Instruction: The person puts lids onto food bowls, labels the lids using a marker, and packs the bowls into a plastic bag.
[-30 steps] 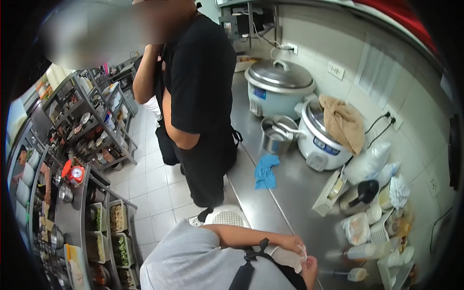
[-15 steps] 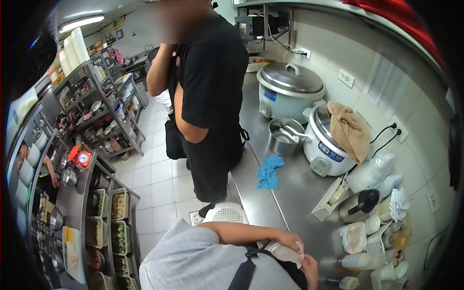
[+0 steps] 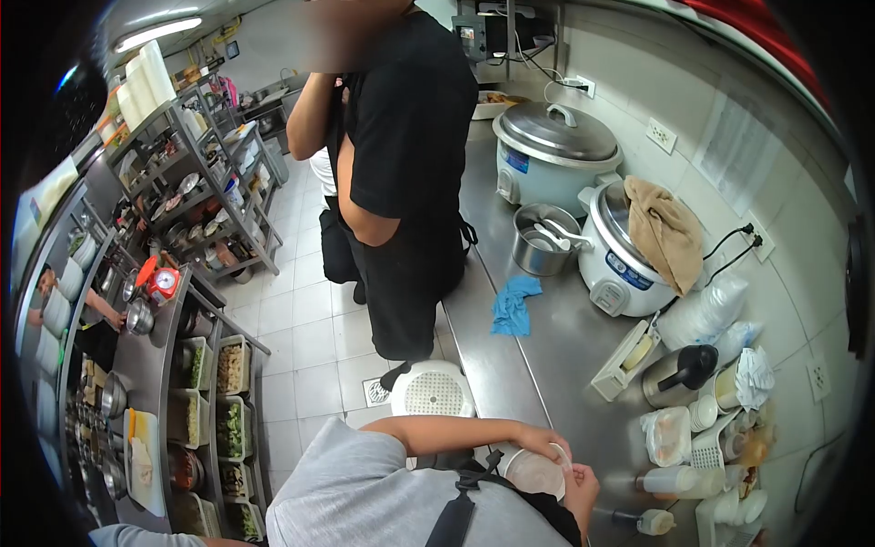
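A round, pale translucent container (image 3: 534, 476) is held close to the front of my grey shirt, at the edge of the steel counter. My left hand (image 3: 545, 445) grips its far rim with curled fingers. At the rim's right side, the fingers of my right hand (image 3: 580, 483) are pinched together, meeting my left fingertips. Whatever lies between those fingertips is too small to make out. The inside of the container is partly visible, and my shirt and strap hide its lower side.
A person in black (image 3: 401, 182) stands beside the steel counter (image 3: 565, 365). On it are two rice cookers (image 3: 629, 260), a pot with ladles (image 3: 544, 248), a blue cloth (image 3: 516, 305), a thermal jug (image 3: 679, 374) and bottles (image 3: 670, 480). A white stool (image 3: 433, 390) stands below.
More of the round container's inside shows now. My hands remain at its rim, with the right one slightly higher in view. The whole view has shifted a little.
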